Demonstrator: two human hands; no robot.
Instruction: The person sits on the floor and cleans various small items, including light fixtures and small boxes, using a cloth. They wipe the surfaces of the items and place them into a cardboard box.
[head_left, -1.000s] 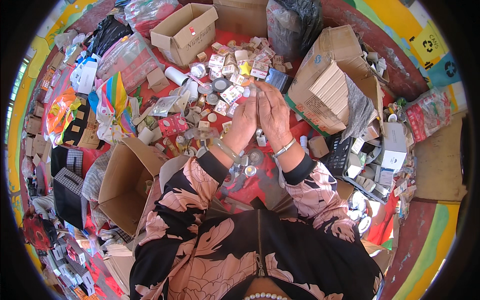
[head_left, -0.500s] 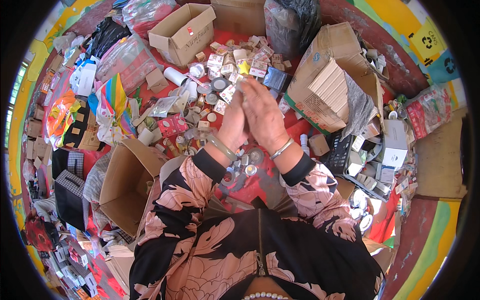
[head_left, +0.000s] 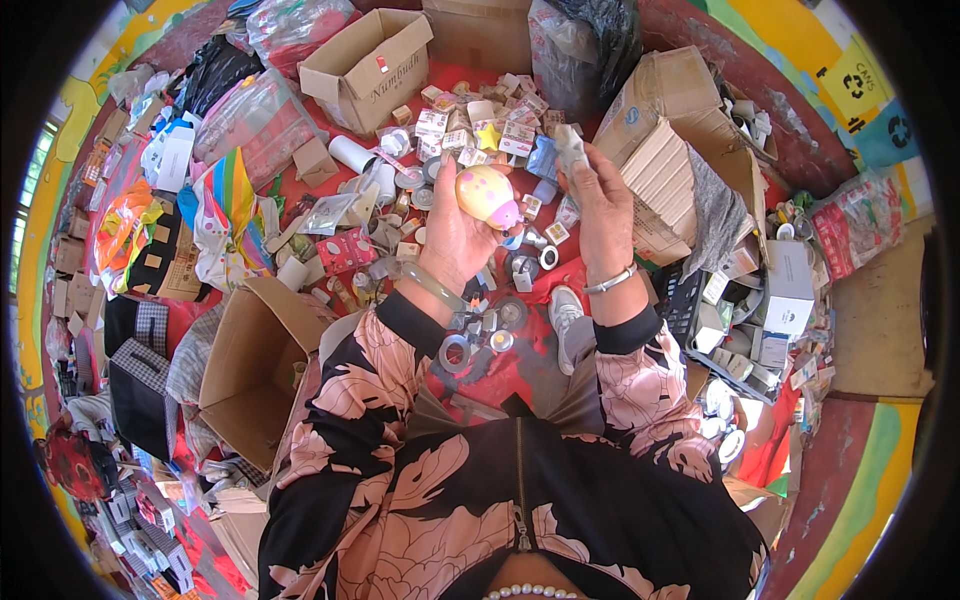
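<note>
My left hand [head_left: 450, 232] holds a rounded yellow toy [head_left: 482, 193] with pink spots and a pink end, its fingers curled underneath. To the right and apart from it, my right hand [head_left: 606, 212] pinches a crumpled greyish-white rag [head_left: 570, 148] between thumb and fingers. Beyond the hands lies a pile of small printed boxes [head_left: 517, 138] with a yellow star [head_left: 488, 134] on it. A blue packet [head_left: 542, 158] shows just beside the rag. Tape rolls [head_left: 454, 352] and other round pieces lie on the red ground below my hands.
An upright carton [head_left: 365, 75] stands at the far left of the pile, and an open carton [head_left: 250, 375] is by my left arm. A large torn carton [head_left: 650, 190] is at the right, near a black crate [head_left: 676, 305]. A shoe [head_left: 566, 310] shows between my forearms.
My hands were pressed together and have moved apart, the right one going right. The yellow toy and the rag, mostly hidden before, now show. The shoe has come into sight.
</note>
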